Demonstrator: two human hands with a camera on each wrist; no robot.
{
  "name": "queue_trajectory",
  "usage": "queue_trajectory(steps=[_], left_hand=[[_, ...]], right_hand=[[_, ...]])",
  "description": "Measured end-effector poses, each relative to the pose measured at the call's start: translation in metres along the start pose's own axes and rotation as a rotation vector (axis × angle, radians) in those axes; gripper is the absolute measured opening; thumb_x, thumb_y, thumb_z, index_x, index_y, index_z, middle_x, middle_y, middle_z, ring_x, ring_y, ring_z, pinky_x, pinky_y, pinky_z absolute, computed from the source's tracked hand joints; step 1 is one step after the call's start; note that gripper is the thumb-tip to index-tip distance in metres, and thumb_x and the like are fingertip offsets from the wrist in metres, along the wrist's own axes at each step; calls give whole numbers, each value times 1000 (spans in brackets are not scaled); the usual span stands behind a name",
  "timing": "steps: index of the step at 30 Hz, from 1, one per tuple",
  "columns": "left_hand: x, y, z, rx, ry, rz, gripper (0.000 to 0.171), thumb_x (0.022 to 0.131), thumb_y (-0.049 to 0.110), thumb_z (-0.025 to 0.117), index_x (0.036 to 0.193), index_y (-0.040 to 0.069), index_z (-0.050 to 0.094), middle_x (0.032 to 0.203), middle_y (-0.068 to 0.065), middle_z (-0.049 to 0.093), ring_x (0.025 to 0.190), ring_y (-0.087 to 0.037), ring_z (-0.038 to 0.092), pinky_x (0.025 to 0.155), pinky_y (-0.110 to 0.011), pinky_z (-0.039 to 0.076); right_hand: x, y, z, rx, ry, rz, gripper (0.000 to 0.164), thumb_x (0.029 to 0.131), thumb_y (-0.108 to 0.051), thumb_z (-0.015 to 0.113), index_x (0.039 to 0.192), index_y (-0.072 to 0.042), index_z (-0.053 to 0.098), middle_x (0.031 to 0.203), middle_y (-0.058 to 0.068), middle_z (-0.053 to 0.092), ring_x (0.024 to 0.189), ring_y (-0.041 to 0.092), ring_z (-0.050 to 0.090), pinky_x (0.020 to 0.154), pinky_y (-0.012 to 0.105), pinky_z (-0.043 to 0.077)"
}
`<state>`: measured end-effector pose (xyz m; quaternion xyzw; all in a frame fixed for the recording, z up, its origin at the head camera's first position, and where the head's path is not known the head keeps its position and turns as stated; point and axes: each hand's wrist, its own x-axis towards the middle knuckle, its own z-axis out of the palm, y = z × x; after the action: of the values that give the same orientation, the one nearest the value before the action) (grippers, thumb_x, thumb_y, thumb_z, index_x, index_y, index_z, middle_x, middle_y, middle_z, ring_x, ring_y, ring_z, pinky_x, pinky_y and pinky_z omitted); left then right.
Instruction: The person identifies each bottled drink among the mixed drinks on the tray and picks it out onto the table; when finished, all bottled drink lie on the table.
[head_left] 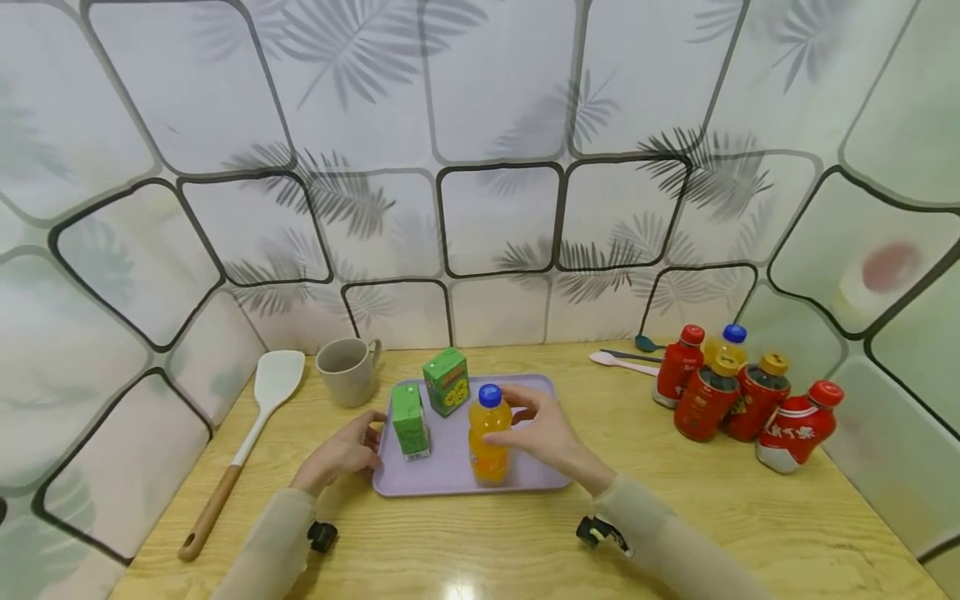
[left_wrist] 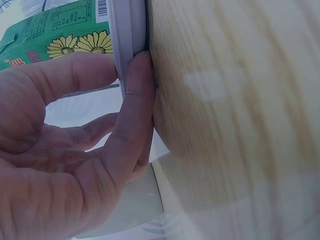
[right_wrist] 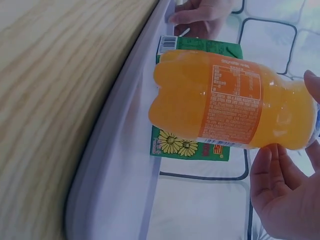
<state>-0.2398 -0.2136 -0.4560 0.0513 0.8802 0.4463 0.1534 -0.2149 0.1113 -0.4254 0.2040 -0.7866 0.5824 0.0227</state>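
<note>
My right hand (head_left: pixel 551 433) holds an orange drink bottle (head_left: pixel 489 446) with a blue cap, thumb and fingers round its upper part. The bottle is upright over the front middle of a lilac tray (head_left: pixel 450 467); I cannot tell whether its base touches the tray. At the tray's left edge, my left hand (head_left: pixel 348 450) pinches the rim, as the left wrist view shows. Two green drink cartons stand on the tray: one carton (head_left: pixel 410 425) near the left hand, the other carton (head_left: pixel 446 383) farther back. Behind the bottle, both cartons are partly hidden in the right wrist view.
A grey mug (head_left: pixel 347 372) stands behind the tray's left corner, with a white spatula (head_left: pixel 255 433) left of it. Several bottles, including a red bottle (head_left: pixel 798 427), are grouped at the right. Nearby lie a pink spoon (head_left: pixel 622 362) and darker utensils. Patterned walls enclose the table.
</note>
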Motion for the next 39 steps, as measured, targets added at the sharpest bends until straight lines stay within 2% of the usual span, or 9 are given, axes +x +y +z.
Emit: queue_trajectory(steps=[9, 16, 23, 32, 34, 39], left_hand=[[1, -2, 1, -29, -5, -12, 77, 63, -17, 65, 136, -3, 42, 99, -16, 50, 87, -24, 52, 63, -32, 52], [2, 0, 2, -37, 1, -12, 77, 62, -17, 64, 135, -4, 43, 99, -16, 50, 87, -24, 52, 62, -32, 52], [0, 1, 2, -28, -4, -20, 77, 63, -18, 64, 136, -5, 42, 99, -17, 50, 87, -25, 53, 63, -33, 54], [0, 1, 3, -27, -14, -16, 78, 63, -17, 64, 136, -4, 41, 99, -17, 50, 84, -24, 53, 61, -32, 53], [-1, 2, 3, -35, -20, -11, 78, 63, -17, 63, 137, -4, 41, 99, -17, 50, 84, -24, 52, 61, -33, 53], [0, 0, 1, -34, -15, -15, 78, 63, -18, 64, 136, -4, 41, 99, -17, 50, 86, -24, 52, 63, -33, 53]], right_hand=[[-15, 4, -25, -18, 86, 27, 60, 73, -20, 86, 128, -14, 64, 118, 6, 69, 99, 18, 62, 86, 31, 53], [-22, 7, -49, -12, 138, 53, 58, 75, -20, 84, 129, -14, 64, 120, 7, 68, 106, 23, 59, 90, 39, 51], [-32, 9, -67, -20, 163, 131, 62, 76, -21, 83, 133, -12, 61, 125, 11, 65, 108, 29, 58, 87, 29, 51], [-46, 7, -84, -39, 201, 218, 67, 78, -24, 82, 138, -11, 55, 131, 15, 61, 105, 26, 58, 83, 23, 52], [-49, 10, -88, -50, 211, 226, 67, 79, -24, 82, 139, -11, 55, 131, 15, 60, 106, 26, 58, 83, 23, 52], [-54, 16, -98, -94, 239, 197, 65, 79, -25, 81, 138, -11, 56, 130, 13, 62, 103, 16, 60, 83, 21, 52]])
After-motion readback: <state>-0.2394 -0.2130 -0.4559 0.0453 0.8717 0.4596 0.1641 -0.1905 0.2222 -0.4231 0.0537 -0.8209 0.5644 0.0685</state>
